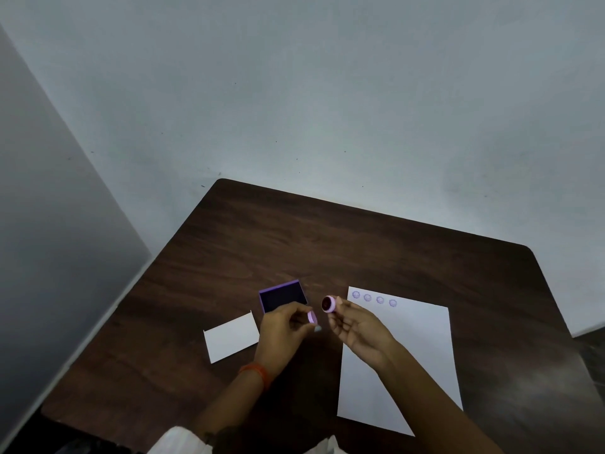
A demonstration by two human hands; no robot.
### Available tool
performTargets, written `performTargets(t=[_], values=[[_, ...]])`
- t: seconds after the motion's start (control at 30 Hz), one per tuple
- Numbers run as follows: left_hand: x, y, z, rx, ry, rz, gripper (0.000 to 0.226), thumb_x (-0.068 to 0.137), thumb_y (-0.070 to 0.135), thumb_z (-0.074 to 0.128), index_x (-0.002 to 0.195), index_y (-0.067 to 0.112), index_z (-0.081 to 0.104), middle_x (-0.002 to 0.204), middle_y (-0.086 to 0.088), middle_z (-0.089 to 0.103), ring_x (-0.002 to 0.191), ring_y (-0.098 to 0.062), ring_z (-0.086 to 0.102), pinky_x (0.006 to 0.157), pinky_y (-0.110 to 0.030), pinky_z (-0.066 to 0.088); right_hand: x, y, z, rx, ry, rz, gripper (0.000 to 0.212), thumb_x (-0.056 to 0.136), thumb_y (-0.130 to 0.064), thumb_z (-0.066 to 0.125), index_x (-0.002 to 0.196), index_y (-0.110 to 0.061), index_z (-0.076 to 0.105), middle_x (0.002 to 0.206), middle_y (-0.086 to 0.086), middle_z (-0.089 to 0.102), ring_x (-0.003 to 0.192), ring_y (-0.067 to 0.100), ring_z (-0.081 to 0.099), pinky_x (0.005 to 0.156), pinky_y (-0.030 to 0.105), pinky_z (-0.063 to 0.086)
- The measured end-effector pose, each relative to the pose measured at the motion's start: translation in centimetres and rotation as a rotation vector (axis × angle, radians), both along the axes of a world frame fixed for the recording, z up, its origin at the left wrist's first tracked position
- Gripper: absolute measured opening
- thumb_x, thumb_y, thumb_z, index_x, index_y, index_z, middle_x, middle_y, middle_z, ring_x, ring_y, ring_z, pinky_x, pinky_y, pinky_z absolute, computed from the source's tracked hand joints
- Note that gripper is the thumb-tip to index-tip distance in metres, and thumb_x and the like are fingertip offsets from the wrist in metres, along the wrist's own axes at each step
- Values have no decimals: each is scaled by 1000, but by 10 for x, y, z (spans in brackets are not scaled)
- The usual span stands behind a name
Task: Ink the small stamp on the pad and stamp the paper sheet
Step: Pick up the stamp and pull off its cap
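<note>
At the bottom edge, my white sleeve (178,440) is cut off, and my two forearms go up from there over the dark wooden table (229,250). On my left wrist sits an orange band (257,371).

My left hand (284,326) is closed around a small lilac cap (312,317), pinched at its rim; most of the cap is hidden behind my fingers. My right hand (355,327) holds the small stamp (328,304) between the fingertips, lifted above the table, with its dark round face turned toward the left. What is cut in the face I cannot make out.

Left of my hands a small white card (230,337) lies flat. Under my right arm lies the paper sheet (415,348), partly covered by the arm. Near its far edge is a row of four round purple prints (374,298), too small to read.

Just behind my left hand stands the purple ink pad (283,295), open, its near side hidden by my fingers.
</note>
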State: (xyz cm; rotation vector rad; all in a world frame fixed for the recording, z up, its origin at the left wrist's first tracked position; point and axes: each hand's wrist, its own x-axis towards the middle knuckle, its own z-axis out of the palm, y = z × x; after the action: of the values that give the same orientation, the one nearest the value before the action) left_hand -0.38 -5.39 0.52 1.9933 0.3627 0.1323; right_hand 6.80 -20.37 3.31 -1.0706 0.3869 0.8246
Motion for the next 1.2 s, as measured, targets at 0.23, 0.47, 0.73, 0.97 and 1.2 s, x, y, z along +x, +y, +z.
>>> performTargets(t=[0.23,0.47,0.73,0.97,1.2], values=[[1,-4,-17,-28,101,-54,26,72,18,75,96,22,65,100,4,69,93,-6,63,90,-24,50,0,-4,1,210,156,-111,14,65,-1,68,77,1,75,79,18,76,63,20,72,53,25,59],[1,-2,-29,55,162,-129,27,75,16,73,98,25,64,107,6,68,97,-2,58,86,-13,45,7,-6,3,249,131,-97,16,62,-1,69,76,0,76,81,16,77,69,20,73,57,26,60],[-2,5,-38,176,166,-120,30,76,20,72,104,21,63,116,0,60,100,-9,55,87,-19,44,10,-2,3,269,118,-84,19,65,2,66,81,-2,75,88,17,76,79,25,74,60,30,62],[-2,14,-35,223,76,-46,40,79,29,68,117,23,57,122,2,56,98,-7,55,84,-14,41,12,6,4,314,123,-64,21,68,2,62,85,-2,75,90,16,76,83,25,74,61,30,62],[3,65,-35,488,-23,197,63,70,34,75,127,25,49,135,-2,50,124,-22,41,102,-36,36,20,20,-1,218,85,10,20,72,3,61,85,-3,75,90,14,77,82,21,74,62,27,61]])
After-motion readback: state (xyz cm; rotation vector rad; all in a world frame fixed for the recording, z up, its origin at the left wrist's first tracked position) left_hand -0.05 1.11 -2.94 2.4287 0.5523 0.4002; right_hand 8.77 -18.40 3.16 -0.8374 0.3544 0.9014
